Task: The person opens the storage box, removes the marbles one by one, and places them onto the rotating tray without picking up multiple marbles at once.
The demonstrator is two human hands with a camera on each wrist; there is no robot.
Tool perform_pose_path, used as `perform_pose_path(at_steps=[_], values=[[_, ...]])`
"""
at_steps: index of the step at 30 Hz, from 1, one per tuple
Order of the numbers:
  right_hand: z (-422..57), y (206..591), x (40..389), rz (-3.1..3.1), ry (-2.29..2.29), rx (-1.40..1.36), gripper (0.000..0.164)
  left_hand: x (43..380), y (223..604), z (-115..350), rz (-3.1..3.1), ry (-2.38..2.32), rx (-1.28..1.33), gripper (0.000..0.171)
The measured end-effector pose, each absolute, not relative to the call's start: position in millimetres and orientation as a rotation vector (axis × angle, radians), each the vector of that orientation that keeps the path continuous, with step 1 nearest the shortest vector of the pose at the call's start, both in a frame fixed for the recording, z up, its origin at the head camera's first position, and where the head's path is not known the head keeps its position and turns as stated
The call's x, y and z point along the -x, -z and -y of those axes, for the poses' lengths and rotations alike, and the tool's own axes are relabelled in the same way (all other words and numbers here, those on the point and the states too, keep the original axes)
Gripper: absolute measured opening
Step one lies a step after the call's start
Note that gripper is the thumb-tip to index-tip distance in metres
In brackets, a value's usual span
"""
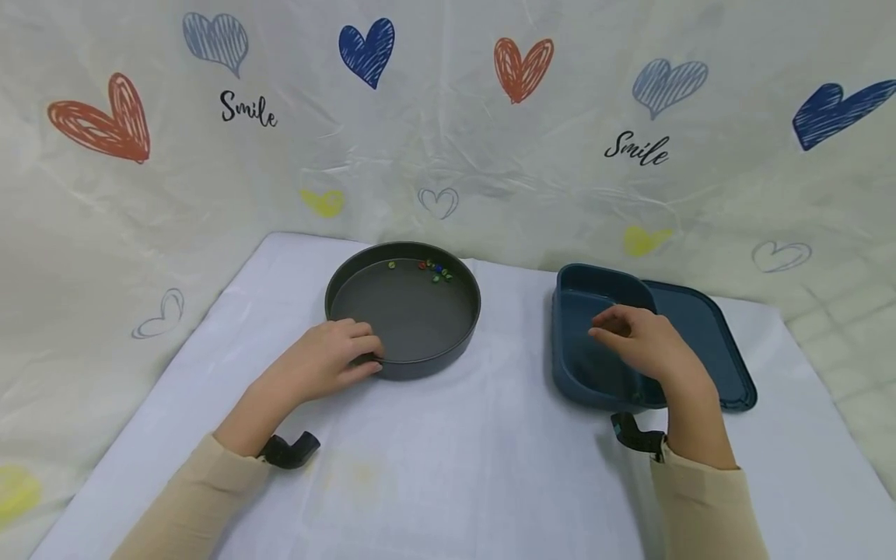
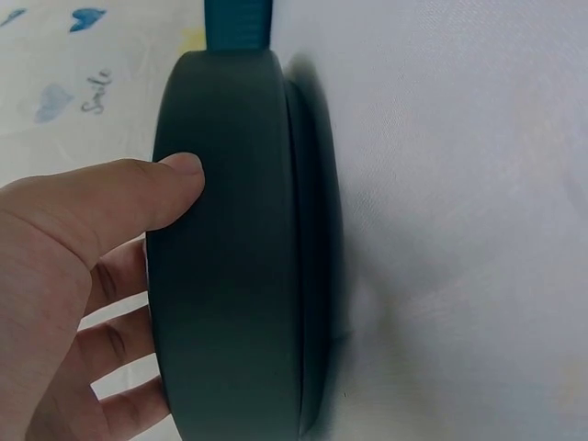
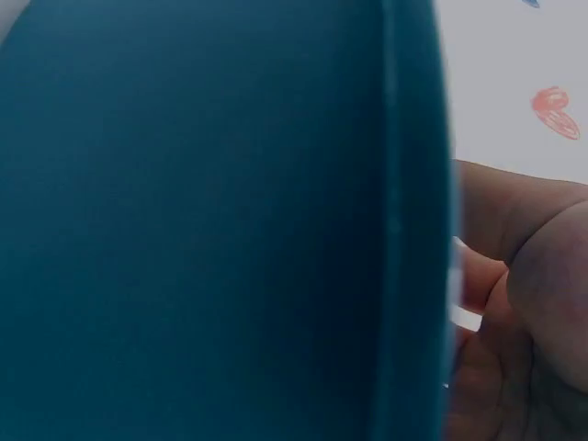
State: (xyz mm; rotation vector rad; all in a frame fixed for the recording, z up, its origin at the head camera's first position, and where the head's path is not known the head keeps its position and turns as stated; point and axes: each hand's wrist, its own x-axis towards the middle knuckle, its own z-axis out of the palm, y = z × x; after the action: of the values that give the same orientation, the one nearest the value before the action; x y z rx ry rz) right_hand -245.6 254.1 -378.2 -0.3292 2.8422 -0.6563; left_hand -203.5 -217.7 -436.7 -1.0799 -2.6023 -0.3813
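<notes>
A round dark grey pan point(image 1: 402, 327) stands on the table with several small red, green, blue and yellow-green beads point(image 1: 437, 270) inside, mostly near its far right wall. My left hand point(image 1: 336, 354) grips its near left rim. In the left wrist view the thumb point(image 2: 175, 193) presses the pan's outer wall point(image 2: 230, 276), the other fingers behind the rim. My right hand point(image 1: 647, 342) hovers over a deep blue container point(image 1: 577, 381) with rounded ends, its fingers loosely bent and a gap between thumb and forefinger. The container's wall point(image 3: 418, 230) hides those fingertips in the right wrist view.
A flat blue lid or tray point(image 1: 714, 350) lies to the right of the container, partly behind the right forearm. White cloth point(image 1: 476, 467) covers the table. Behind it hangs a pale sheet point(image 1: 448, 140) printed with hearts.
</notes>
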Motion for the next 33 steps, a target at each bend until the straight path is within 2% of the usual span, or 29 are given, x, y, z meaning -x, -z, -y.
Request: perform_pose_path(at_steps=[23,33], values=[[-261.1,380.7,250.1,-2.802,0.524,0.266,0.05,205.7,438.5,218.6,2.58,0.389,1.097,0.01],[-263.6,385.6,250.2,-2.694,0.425,0.307,0.056,204.9,439.5,219.2,2.578,0.388,1.096,0.01]])
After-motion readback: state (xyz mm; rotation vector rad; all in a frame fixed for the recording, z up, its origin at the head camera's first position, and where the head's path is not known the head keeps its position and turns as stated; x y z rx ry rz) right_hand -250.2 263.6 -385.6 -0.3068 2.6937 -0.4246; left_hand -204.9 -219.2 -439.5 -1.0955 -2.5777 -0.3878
